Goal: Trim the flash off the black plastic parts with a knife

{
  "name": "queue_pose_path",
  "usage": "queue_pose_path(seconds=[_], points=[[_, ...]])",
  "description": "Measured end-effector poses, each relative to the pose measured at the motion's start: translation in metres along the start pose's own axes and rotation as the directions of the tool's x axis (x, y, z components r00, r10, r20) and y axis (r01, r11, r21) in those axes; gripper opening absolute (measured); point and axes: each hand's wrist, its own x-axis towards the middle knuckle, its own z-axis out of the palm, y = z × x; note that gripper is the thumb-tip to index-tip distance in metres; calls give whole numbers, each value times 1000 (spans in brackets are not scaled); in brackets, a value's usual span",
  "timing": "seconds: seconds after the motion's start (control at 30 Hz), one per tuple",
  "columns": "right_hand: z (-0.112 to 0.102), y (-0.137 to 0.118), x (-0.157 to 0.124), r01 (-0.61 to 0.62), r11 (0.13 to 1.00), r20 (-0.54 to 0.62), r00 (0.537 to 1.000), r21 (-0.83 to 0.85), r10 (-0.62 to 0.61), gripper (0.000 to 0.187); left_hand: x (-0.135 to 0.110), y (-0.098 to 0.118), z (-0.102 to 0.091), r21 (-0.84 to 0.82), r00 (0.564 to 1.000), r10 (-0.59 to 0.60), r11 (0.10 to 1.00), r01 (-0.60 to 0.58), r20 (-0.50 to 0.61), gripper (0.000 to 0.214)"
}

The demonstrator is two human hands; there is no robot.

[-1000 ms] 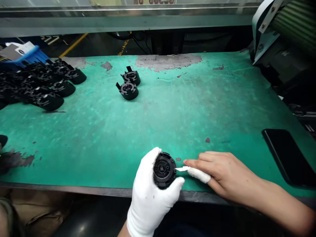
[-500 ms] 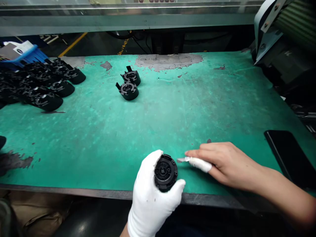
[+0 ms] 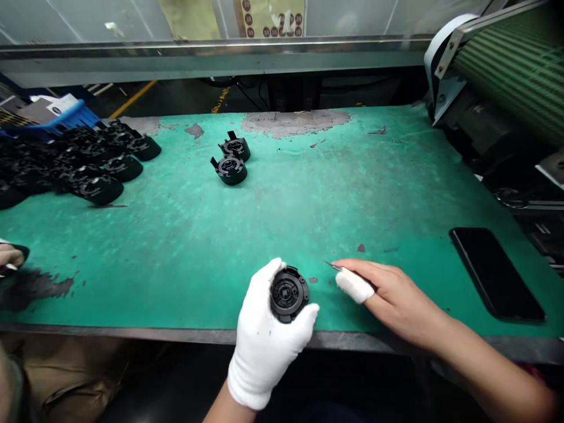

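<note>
In a white knitted glove, my left hand grips a round black plastic part by its rim, its ringed face turned up, over the front edge of the table. To its right my right hand, bare but for a white cover on the thumb, pinches a small craft knife. The knife's thin blade points left, apart from the black part; most of its handle is hidden in the fingers. Further back stand two similar black housings with upright tabs, close together.
Many black housings crowd the left side by a blue bin. A black phone lies at right. Another person's hand shows at the left edge. A green conveyor belt stands back right. The green tabletop is worn.
The view has tilted up and shifted right. My right hand has turned the knife, so its blade now looks thin and edge-on. Another person's hand has come in at the left edge.
</note>
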Motion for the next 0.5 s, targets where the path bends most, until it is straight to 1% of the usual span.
queue_pose_path(seconds=[0.03,0.07,0.1,0.13,0.2,0.23,0.27,0.3,0.37,0.4,0.43,0.47,0.5], points=[[7,-4,-9,-50,991,4,999,126,49,39,2,3,-5,-67,998,-48,996,51,42,74],[15,-8,-17,-81,966,30,997,246,76,46,3,7,-12,-144,989,-99,983,114,107,74],[24,-13,-27,-92,932,66,995,352,74,55,3,11,-19,-215,970,-148,958,189,194,72],[34,-19,-35,-82,893,92,995,442,46,62,3,15,-26,-266,938,-189,926,269,292,69],[55,-31,-50,-48,812,90,996,581,-6,63,-4,21,-37,-314,859,-237,860,403,453,61],[66,-37,-55,-50,759,67,998,649,9,61,-10,22,-41,-324,832,-244,838,440,498,59],[76,-43,-60,-69,685,47,998,725,51,58,-18,22,-43,-333,828,-240,831,445,507,59],[85,-49,-63,-90,590,36,994,803,103,55,-27,21,-44,-339,843,-226,841,422,488,62],[101,-58,-68,-105,384,38,983,917,179,52,-46,14,-41,-298,902,-182,902,311,391,69],[108,-60,-72,-104,318,41,979,942,200,52,-54,10,-38,-242,928,-158,938,247,337,70],[114,-60,-76,-111,293,44,973,950,225,55,-61,5,-35,-170,950,-131,968,183,282,67],[119,-57,-81,-129,305,48,965,944,259,59,-66,0,-31,-87,967,-98,989,121,235,61],[122,-52,-88,-161,339,52,949,927,310,63,-68,-4,-27,-2,978,-54,998,55,201,53]])
